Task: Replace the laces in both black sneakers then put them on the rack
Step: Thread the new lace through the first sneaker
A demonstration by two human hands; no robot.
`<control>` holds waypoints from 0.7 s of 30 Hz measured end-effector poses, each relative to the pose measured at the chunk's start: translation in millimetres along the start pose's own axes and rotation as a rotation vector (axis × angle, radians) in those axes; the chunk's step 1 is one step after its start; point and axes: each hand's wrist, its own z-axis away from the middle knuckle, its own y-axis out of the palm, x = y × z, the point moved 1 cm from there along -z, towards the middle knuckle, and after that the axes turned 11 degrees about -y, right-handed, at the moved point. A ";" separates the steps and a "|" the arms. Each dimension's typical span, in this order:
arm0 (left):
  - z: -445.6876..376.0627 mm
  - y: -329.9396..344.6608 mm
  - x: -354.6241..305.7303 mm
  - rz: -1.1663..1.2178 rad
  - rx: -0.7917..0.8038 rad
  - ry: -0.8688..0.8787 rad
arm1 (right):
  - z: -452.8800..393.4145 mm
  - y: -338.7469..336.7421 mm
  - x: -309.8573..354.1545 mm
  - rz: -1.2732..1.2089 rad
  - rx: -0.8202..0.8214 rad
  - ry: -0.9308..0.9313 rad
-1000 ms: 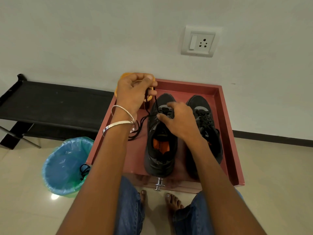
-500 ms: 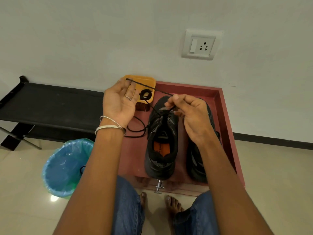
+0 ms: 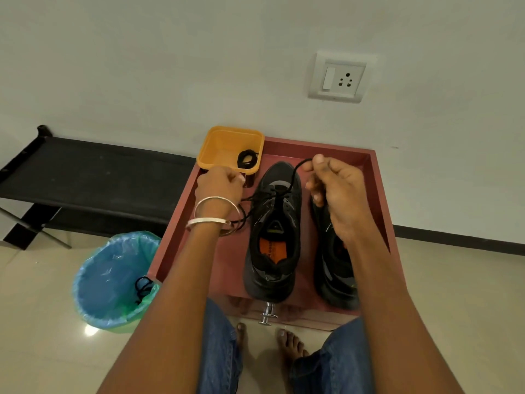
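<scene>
Black lace (image 3: 292,177) pinched by right hand (image 3: 338,194) near tray (image 3: 380,200) wall.

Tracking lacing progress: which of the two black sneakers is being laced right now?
The left sneaker, orange insole showing: its lace runs up to the right hand. The right sneaker lies mostly hidden under that arm.
</scene>
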 end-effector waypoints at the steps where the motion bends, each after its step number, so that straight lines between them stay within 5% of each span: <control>1: 3.3 1.0 -4.6 -0.025 -0.016 0.129 | 0.3 2.7 -1.3 0.049 0.025 -0.004; 4: 16.6 6.1 -23.0 0.146 0.199 0.499 | -0.2 9.3 -5.4 0.130 0.091 -0.012; 7: 23.4 19.0 -25.9 0.266 0.396 0.544 | -1.2 11.8 -11.2 0.204 0.132 -0.022; 15: 8.4 16.2 -11.4 0.264 0.011 0.311 | -3.4 2.6 -25.3 0.354 0.128 0.054; 21: 3.6 12.4 -4.8 -0.075 -0.248 0.200 | -3.9 4.3 -31.5 0.371 0.144 0.094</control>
